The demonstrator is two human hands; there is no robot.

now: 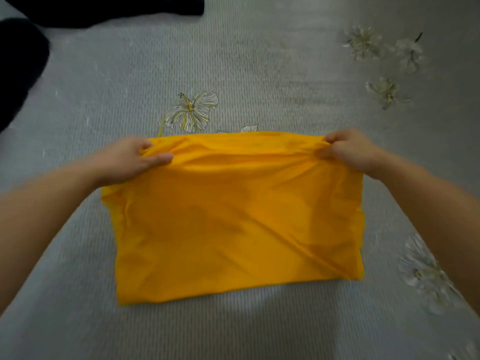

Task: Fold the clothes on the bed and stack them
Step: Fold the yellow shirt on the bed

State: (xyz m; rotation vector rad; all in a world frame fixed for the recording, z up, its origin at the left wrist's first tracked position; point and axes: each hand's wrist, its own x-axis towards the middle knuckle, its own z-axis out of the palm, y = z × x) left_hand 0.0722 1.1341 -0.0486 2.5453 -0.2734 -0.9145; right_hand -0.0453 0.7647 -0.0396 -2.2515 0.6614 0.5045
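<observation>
now, yellow cloth (pixel 239 216) on bed (pixel 259 61), left grip (pixel 130 159) and right grip (pixel 350 152) pinching its far corners

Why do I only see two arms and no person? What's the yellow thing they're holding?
The camera sits on a person's head and looks down, so you see their arms as if through their own eyes. There is only this one picture, and no robot, just bare hands. The left hand and the right hand each grip a far corner of a yellow cloth, a piece of clothing that looks partly folded. It rests on a grey bed sheet printed with flowers. At the top left lies some dark fabric, perhaps more clothes.
</observation>
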